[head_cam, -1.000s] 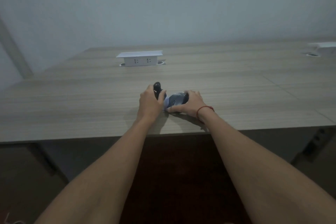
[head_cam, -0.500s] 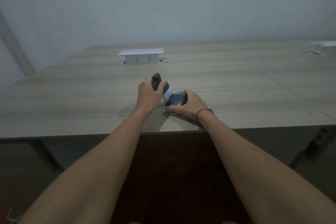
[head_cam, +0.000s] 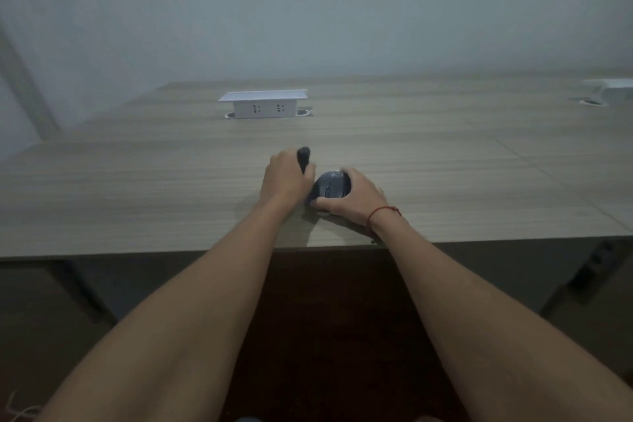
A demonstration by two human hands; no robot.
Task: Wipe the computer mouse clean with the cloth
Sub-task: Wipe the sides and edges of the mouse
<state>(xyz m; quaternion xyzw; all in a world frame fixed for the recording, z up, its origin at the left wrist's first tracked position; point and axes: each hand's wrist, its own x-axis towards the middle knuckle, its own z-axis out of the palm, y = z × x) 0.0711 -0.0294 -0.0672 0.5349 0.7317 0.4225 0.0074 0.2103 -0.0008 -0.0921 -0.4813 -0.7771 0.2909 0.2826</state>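
Head view: the dark grey, dome-shaped plastic computer mouse (head_cam: 331, 186) sits near the front edge of the pale wood-grain worktop (head_cam: 445, 175), roughly at the centre of the frame. Its rounded back looks matte, and a small darker strip, probably the scroll wheel, shows on its upper face. Its long axis seems to run from about 7 o'clock to 1 o'clock, but which end is the front cannot be told in this dim light.

The right hand (head_cam: 356, 197) cups the mouse from the 3 o'clock side, fingers (head_cam: 346, 172) curled over its far rim and the thumb pressed along its near edge. A thin red string bracelet (head_cam: 380, 213) circles that wrist. A pale sliver at the mouse's far rim may be the cloth; it is too small to be sure.

The left hand (head_cam: 286, 178) lies just beside the mouse at 9 o'clock, closed in a fist around a slim black stick-shaped object (head_cam: 303, 158) whose rounded tip juts out toward 12 o'clock. Both bare forearms reach in from the bottom corners and converge toward the mouse.

Farther back at 11 o'clock stands a white pop-up socket box (head_cam: 263, 104); a second white box (head_cam: 613, 91) lies at the far right edge.
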